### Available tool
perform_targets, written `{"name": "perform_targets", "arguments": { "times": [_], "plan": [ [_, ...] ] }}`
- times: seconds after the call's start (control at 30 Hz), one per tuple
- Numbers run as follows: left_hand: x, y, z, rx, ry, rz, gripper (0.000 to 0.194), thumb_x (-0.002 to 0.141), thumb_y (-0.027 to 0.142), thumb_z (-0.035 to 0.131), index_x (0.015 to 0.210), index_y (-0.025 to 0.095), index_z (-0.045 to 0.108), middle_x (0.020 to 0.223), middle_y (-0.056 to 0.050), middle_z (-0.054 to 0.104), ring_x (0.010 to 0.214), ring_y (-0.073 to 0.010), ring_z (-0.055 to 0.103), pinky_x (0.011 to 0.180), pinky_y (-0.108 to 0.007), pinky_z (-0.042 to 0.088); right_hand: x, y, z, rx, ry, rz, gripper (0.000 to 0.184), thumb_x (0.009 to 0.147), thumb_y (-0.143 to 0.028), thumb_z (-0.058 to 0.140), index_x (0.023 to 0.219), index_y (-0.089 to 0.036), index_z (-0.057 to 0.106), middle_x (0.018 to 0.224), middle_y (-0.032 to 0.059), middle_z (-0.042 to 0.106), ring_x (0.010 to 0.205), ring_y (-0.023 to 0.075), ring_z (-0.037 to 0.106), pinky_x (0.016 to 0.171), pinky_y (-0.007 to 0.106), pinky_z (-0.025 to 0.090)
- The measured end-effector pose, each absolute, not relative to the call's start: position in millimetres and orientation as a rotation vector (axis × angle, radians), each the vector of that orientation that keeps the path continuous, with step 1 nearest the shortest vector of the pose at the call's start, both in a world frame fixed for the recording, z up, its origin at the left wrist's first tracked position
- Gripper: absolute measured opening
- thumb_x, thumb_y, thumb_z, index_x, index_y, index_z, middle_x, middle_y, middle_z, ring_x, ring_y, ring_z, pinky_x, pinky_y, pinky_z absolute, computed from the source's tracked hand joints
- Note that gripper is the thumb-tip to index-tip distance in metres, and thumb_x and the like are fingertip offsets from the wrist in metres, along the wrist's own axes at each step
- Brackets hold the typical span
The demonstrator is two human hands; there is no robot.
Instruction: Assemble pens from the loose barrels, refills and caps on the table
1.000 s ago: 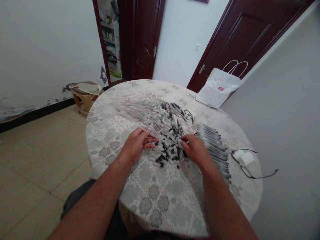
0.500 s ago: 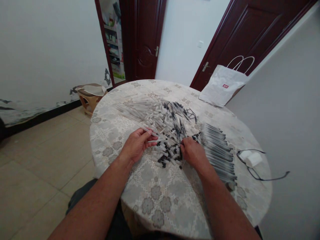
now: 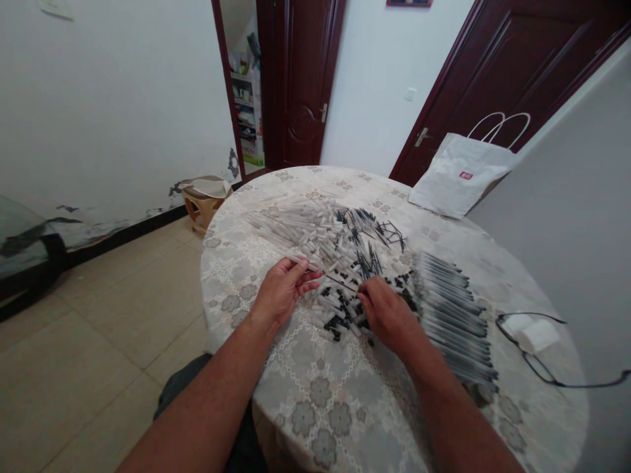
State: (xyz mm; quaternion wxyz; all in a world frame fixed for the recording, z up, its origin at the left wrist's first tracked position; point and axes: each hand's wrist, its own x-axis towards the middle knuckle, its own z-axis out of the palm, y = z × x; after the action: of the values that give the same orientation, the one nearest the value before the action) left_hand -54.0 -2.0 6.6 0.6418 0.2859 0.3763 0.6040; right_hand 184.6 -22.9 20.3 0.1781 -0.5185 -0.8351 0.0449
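Observation:
My left hand (image 3: 280, 292) is closed in a pinch on a translucent pen barrel (image 3: 311, 266), its other fingers loosely curled. In my right hand (image 3: 387, 309) is a thin dark pen refill (image 3: 341, 283), gripped near its right end. The refill points left towards the barrel; whether the two touch I cannot tell. Below and between my hands lie small whitish caps and black plugs (image 3: 338, 322). Beyond them are a heap of clear barrels (image 3: 280, 220) and a bunch of dark refills (image 3: 369, 261). A neat row of pens (image 3: 453, 315) lies right of my right hand.
A round table with a patterned cloth (image 3: 320, 391) carries everything. Glasses (image 3: 542, 378) and a white folded item (image 3: 537, 336) lie near the right edge. A white paper bag (image 3: 456, 174) stands at the back right. A stool (image 3: 204, 203) is beyond the table's left side.
The view has shifted, so the scene sits farther right and slightly lower. The dark refill now shows stretched between my hands. Both hands remain over the pen parts.

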Motion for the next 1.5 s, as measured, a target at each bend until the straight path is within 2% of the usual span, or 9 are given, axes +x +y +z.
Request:
{"name": "perform_targets", "arguments": {
  "times": [0.37,0.57,0.67,0.77,0.93,1.0,1.2,1.37,1.5],
  "plan": [
    [-51,-5,11,0.73,0.886,1.332,0.026,0.083,0.032,0.077,0.094,0.015,0.062,0.093,-0.008,0.073,0.083,-0.0207,0.075,0.069,-0.031,0.061,179,-26,18,-1.4,-2.312,0.139,0.018,0.103,-0.026,0.039,0.098,-0.021,0.055,0.097,0.0087,0.059,0.088,0.021,0.058,0.081,0.03,0.045],
    [-54,-6,13,0.689,0.806,1.291,0.023,0.083,0.028,0.078,0.091,0.015,0.062,0.097,-0.009,0.073,0.086,-0.0217,0.076,0.069,-0.03,0.062,168,-33,22,-1.331,-2.152,0.351,0.017,0.101,-0.03,0.044,0.099,-0.021,0.059,0.092,0.0062,0.066,0.085,0.019,0.062,0.081,0.03,0.046],
    [-51,-8,13,0.734,0.794,1.237,0.023,0.083,0.026,0.078,0.096,0.015,0.063,0.097,-0.01,0.074,0.084,-0.0217,0.076,0.068,-0.031,0.063,162,-38,22,-1.334,-1.955,0.592,0.018,0.098,-0.036,0.053,0.098,-0.022,0.064,0.085,0.0033,0.068,0.076,0.0169,0.062,0.072,0.028,0.047],
    [-48,-11,15,0.723,0.769,1.174,0.021,0.083,0.026,0.077,0.094,0.014,0.063,0.095,-0.01,0.074,0.082,-0.0212,0.075,0.066,-0.03,0.063,160,-39,18,-1.254,-1.648,1.01,0.025,0.093,-0.044,0.061,0.1,-0.021,0.067,0.076,0.0011,0.068,0.061,0.0143,0.059,0.056,0.026,0.045],
    [-49,-11,15,0.731,0.739,1.177,0.021,0.083,0.027,0.078,0.093,0.014,0.064,0.096,-0.01,0.073,0.083,-0.0206,0.074,0.065,-0.029,0.062,162,-36,12,-1.032,-1.377,1.416,0.033,0.085,-0.042,0.071,0.111,-0.022,0.071,0.097,0.0066,0.075,0.067,0.0147,0.065,0.053,0.024,0.047],
    [-49,-12,15,0.752,0.752,1.159,0.022,0.082,0.028,0.08,0.091,0.014,0.065,0.094,-0.01,0.073,0.082,-0.0205,0.074,0.064,-0.029,0.062,161,-35,12,-1.057,-1.362,1.4,0.031,0.084,-0.042,0.074,0.108,-0.022,0.071,0.095,0.0052,0.075,0.067,0.0142,0.065,0.053,0.024,0.048],
    [-41,-20,14,0.853,0.762,1.007,0.023,0.082,0.029,0.08,0.094,0.014,0.067,0.088,-0.01,0.075,0.076,-0.019,0.074,0.064,-0.028,0.061,151,-35,11,-1.199,-1.438,1.228,0.029,0.084,-0.047,0.074,0.093,-0.02,0.067,0.064,-0.0028,0.065,0.053,0.0116,0.055,0.05,0.022,0.041],
    [-41,-19,16,0.728,0.721,1.045,0.02,0.082,0.025,0.079,0.091,0.013,0.065,0.085,-0.009,0.074,0.073,-0.0188,0.074,0.061,-0.027,0.061,157,-35,17,-1.244,-1.63,1.101,0.024,0.091,-0.044,0.066,0.088,-0.02,0.065,0.064,-0.0034,0.061,0.055,0.0112,0.051,0.054,0.023,0.04],
    [-48,-14,21,0.565,0.708,1.184,0.016,0.084,0.021,0.076,0.087,0.013,0.063,0.083,-0.008,0.073,0.074,-0.0181,0.074,0.063,-0.028,0.062,170,-39,32,-1.147,-2.262,0.841,0.008,0.092,-0.026,0.065,0.09,-0.02,0.068,0.08,0.0001,0.064,0.073,0.0132,0.058,0.069,0.025,0.042]
  ]
}}
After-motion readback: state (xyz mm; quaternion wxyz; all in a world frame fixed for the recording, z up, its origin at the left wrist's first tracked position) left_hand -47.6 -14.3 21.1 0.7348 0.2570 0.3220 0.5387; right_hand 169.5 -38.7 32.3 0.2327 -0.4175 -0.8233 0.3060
